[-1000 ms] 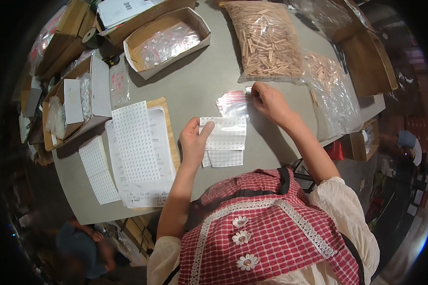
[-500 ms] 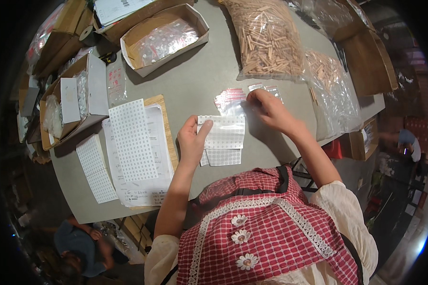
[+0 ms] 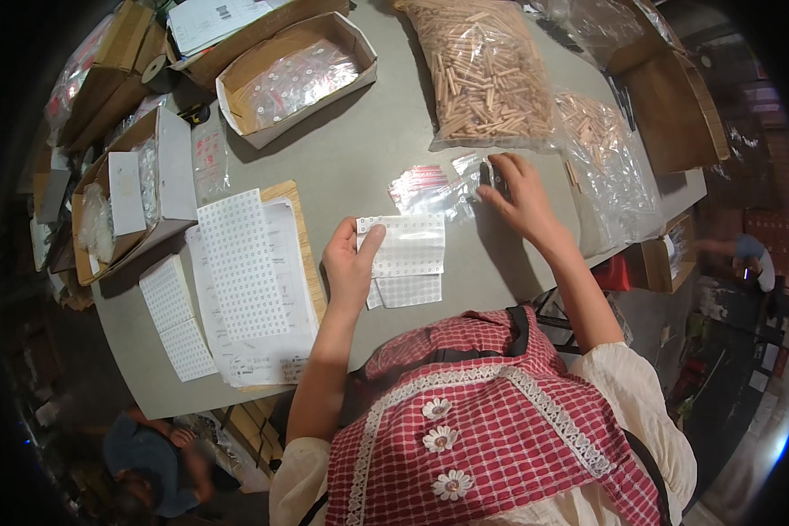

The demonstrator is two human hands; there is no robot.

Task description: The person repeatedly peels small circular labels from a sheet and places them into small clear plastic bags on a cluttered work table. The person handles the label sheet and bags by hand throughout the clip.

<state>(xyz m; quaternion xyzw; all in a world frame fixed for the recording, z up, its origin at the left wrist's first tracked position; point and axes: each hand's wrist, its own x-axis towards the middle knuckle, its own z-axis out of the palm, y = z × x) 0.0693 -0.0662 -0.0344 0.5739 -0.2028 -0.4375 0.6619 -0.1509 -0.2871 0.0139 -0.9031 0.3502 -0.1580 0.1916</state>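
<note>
The left hand (image 3: 349,263) keeps its pinch on a small sheet (image 3: 408,248) of stickers, which lies on the table (image 3: 386,149) close to the body. Farther out, the right hand (image 3: 519,195) has slid rightward off the small clear bags (image 3: 430,186). Its fingers now curl over a dark piece, its grip on that unclear, suggesting a pick-up beside the big bag of wooden dowels (image 3: 482,70).

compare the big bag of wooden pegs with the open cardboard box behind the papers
The bag of wooden pegs is clear soft plastic, bulging with tan pegs. The cardboard box is stiff, brown and open-topped, holding small clear packets in a shallow layer. The bag is far right, the box far left. Both sit on the grey table.
</note>
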